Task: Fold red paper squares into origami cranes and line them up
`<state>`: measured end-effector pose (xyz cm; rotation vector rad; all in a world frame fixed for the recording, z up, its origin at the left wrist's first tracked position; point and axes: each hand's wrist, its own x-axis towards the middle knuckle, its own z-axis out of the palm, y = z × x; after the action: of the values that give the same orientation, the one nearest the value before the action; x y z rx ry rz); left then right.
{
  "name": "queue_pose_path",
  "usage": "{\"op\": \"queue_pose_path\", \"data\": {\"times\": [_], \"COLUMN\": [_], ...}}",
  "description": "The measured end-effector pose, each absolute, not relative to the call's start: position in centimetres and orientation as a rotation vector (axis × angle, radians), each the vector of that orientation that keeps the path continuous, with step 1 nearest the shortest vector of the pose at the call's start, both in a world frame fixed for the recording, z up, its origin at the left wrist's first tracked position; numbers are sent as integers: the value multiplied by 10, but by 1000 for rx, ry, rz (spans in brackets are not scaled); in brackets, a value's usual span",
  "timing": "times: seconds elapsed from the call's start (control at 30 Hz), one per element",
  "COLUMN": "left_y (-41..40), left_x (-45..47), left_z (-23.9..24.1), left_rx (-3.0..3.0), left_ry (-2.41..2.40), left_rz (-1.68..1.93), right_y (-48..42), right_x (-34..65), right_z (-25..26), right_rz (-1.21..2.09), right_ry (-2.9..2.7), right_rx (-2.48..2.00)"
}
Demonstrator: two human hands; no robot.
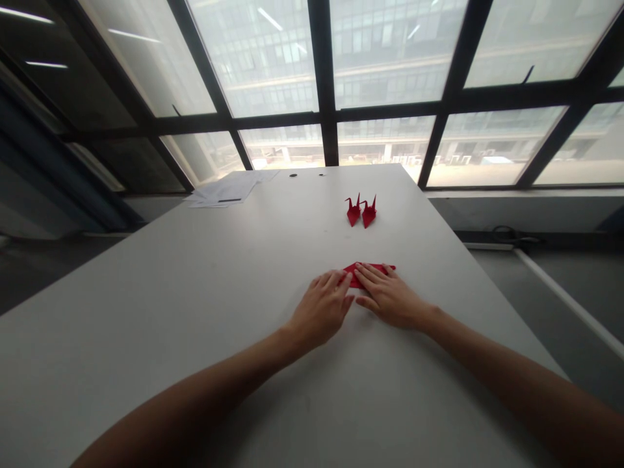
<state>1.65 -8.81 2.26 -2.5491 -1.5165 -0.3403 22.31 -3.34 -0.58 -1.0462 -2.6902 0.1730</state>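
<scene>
A folded piece of red paper [355, 268] lies flat on the white table [195, 292]. My left hand [322, 309] and my right hand [390, 298] both rest on it with fingers stretched out flat, pressing it down. The hands cover most of the paper; only its far edge shows. Beyond them stand two finished red paper cranes [361, 211], side by side and upright, untouched.
A stack of white sheets [227, 191] lies at the table's far left corner, with two small dark dots [293, 175] near the far edge. Large windows with dark frames rise behind. The table's right edge drops to a grey floor.
</scene>
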Motion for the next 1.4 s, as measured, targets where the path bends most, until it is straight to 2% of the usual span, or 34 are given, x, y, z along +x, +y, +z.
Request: {"op": "queue_pose_path", "data": {"times": [0.2,0.57,0.87,1.1,1.4], "left_y": [-75,-51,-52,-72,-70], "left_x": [11,-2,-3,6,3], "left_z": [12,1,6,12,14], "left_rx": [-2626,-2643,-2762,-2759,-2893], "left_ry": [-1511,-1664,-1629,-1535,-1414], "left_rz": [-412,-659,-781,-562,-572], "right_y": [-48,-60,-44,-48,-23], "right_x": [216,210,217,214,225], "right_z": [9,16,7,7,-5], "right_rz": [55,346,336,351,306], "right_ry": [-2514,-2511,-2496,-2485,-2415], "right_rx": [-1163,-822,-770,-764,-817]}}
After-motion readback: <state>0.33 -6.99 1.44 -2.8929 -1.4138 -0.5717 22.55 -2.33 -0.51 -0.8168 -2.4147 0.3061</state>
